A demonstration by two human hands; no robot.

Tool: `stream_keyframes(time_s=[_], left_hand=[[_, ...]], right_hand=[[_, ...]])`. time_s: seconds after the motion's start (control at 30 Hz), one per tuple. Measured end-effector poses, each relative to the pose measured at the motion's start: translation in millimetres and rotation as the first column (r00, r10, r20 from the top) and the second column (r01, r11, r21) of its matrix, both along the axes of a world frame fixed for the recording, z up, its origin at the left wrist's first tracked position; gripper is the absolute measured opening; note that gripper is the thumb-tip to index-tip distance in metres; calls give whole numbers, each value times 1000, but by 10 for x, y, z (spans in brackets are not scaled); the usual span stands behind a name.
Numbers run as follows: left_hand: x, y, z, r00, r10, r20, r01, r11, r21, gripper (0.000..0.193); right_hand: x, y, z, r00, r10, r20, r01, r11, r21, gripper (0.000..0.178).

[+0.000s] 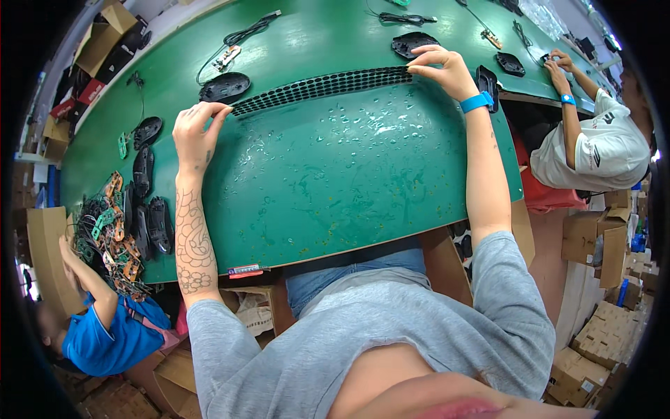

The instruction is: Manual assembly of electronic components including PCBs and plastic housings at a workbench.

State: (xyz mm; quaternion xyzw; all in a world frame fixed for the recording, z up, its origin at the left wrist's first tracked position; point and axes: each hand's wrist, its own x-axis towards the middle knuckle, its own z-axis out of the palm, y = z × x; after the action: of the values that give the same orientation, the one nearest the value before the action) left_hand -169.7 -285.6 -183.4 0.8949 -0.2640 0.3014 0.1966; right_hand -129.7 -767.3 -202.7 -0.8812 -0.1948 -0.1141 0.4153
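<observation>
A long black strip with rows of oval pads point(321, 87) stretches across the far part of the green table point(335, 181). My left hand point(195, 136) pinches its left end between thumb and fingers. At the other end, the fingertips of my right hand point(447, 73) are closed on the strip. Just beyond my left hand lies a black computer mouse shell point(225, 87), with a small circuit board point(227, 57) and a coiled black cable point(251, 28) behind it. Another mouse shell point(413, 45) sits behind my right fingers, which partly cover it.
Scattered clear droplets or flecks mark the tabletop before me. Wired circuit boards point(115, 230) are heaped at left beside several black shells point(160, 223). A small red-and-white object point(246, 270) lies on the near edge. Co-workers sit left point(112, 339) and right point(593, 150).
</observation>
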Motion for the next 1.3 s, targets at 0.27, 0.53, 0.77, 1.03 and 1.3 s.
stream_keyframes(time_s=[0.27,0.53,0.77,1.03,1.3], left_hand=[[21,4,-72,996,9,85,-7,1000,-23,7],[37,76,-77,991,-29,128,23,998,55,12],[-26,-90,-75,984,-38,176,31,999,45,21],[-208,-553,-104,992,-24,127,18,999,51,22],[-233,-550,-182,994,-63,93,51,990,130,32]], right_hand=[[25,29,-28,990,10,138,-8,1000,-14,17],[-36,143,35,971,74,227,-62,996,-58,21],[-117,433,73,952,151,267,-93,972,-217,35],[-165,743,5,912,210,351,-70,926,-371,53],[-269,839,124,960,220,175,-127,895,-427,57]])
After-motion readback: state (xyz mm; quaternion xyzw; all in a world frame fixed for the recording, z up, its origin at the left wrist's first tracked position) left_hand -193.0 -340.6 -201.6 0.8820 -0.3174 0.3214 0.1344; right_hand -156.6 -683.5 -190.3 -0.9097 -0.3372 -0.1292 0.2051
